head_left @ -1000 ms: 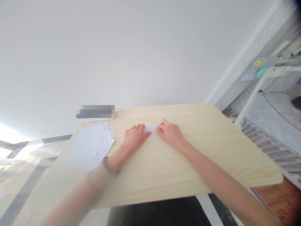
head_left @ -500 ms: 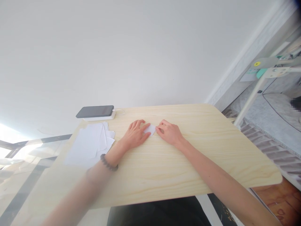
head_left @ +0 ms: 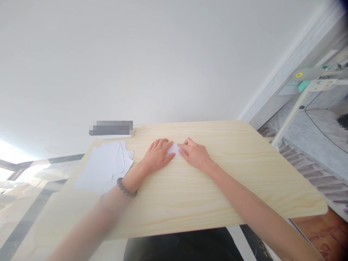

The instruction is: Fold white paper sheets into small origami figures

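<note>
Left hand [head_left: 157,155], fingers spread flat, presses the left part of a small folded white paper [head_left: 174,148] at frame centre on the worktop [head_left: 217,195]. Right hand [head_left: 196,154], fingers curled, pins its right edge. Loose white sheets [head_left: 104,166] lie left of centre.

Mostly covered by fingers of left hand [head_left: 157,156] and right hand [head_left: 196,155]: small white folded paper piece [head_left: 174,148], only a sliver showing between them, folds too small to make out. Cannot tell whether right hand pinches it or merely presses.

Pixelated into a grey bar: dark flat device [head_left: 111,128] on a white base. Blurred, cut by the bottom edge: left forearm [head_left: 87,224]. Cut off at the lower right corner: right forearm [head_left: 272,221]. Overlapping, count unclear: loose white paper sheets [head_left: 104,165], near end washed out by glare. Cropped by the right edge: white-and-green stand [head_left: 307,81]; below it, small pixelated dark patch [head_left: 343,121].
</note>
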Motion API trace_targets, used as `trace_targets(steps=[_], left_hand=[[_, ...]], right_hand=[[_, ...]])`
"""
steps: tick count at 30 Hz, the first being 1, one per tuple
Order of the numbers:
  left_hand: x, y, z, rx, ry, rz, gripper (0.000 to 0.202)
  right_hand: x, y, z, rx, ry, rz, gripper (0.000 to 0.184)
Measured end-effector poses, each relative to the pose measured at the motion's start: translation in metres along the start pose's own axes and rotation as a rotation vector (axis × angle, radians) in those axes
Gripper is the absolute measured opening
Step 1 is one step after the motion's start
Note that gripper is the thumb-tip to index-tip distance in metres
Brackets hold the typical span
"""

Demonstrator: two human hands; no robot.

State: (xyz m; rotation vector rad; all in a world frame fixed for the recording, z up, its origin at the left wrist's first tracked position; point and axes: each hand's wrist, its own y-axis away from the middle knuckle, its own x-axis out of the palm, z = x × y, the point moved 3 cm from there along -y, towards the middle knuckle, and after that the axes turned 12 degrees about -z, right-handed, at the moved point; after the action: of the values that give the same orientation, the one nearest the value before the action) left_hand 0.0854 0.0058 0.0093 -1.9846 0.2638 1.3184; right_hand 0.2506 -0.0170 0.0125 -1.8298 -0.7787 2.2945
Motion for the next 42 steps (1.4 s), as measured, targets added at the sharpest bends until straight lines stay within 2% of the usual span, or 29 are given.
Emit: trace_targets(steps=[4,8,13,19,26,42], left_hand=[[-0.002,0.0,-0.001,-0.028,0.017,-0.03,0.043],[-0.004,-0.001,0.0,-0.008,0.044,-0.004,0.041],[-0.005,-0.001,0.005,0.027,0.059,0.05,0.05],[-0.007,-0.002,0.005,0.071,0.068,0.044,0.046],[-0.01,-0.003,0.003,0.053,0.075,0.022,0.04],[-0.009,-0.003,-0.002,0.132,0.069,0.001,0.034]], right_hand=[[0.002,0.0,-0.002,0.02,-0.051,-0.006,0.032],[0.003,0.0,-0.007,0.01,-0.111,0.003,0.033],[0.004,-0.001,-0.014,-0.018,-0.197,0.051,0.038],[0.002,0.0,-0.015,-0.036,-0.233,0.035,0.038],[0.002,0.0,-0.014,-0.06,-0.225,-0.008,0.035],[-0.002,0.001,-0.007,-0.062,-0.189,-0.002,0.027]])
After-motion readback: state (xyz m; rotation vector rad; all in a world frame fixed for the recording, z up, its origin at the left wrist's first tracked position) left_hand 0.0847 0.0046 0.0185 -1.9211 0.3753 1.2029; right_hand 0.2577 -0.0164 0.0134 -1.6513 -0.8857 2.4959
